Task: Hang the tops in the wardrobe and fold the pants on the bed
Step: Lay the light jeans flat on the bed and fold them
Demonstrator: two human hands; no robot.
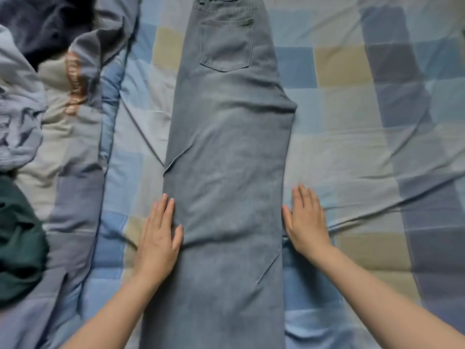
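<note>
Jeans [226, 152] flat on bed [352, 127], legs stacked, long axis running away from person, waistband far. Left hand [158, 238], right hand [305, 220] flank leg edges, fingers straight, pressing flat, gripping nothing. Hem nearest both hands.

The long grey-blue denim jeans [226, 159] run out of frame: waistband cut off at the far edge, hems at the near edge. At left, the crumpled dark green garment [17, 243] is cropped, its type unclear.
</note>
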